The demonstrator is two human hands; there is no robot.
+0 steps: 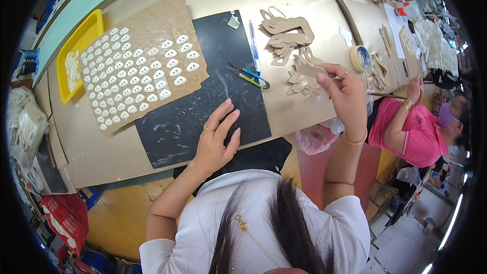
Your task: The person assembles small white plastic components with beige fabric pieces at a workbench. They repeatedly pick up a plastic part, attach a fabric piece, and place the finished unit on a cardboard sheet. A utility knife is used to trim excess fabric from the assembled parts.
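Head; jagged, tan, stacked cutouts (303, 79)

Tan cutouts (301, 82) in an overlapping pile

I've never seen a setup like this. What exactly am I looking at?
No machine here: a person works bare-handed, so each grip is simply a hand. The single picture comes from a wide camera worn on that person's head, looking down; its lens makes straight edges bend. On the table lie a brown sheet with rows of small white pieces, a yellow tray, a black board, small scissors, a pen and brown cut-outs. The left grip is spread over the black board, holding nothing visible. The right grip is at the nearer pile of brown cut-outs; whether it holds one is unclear.
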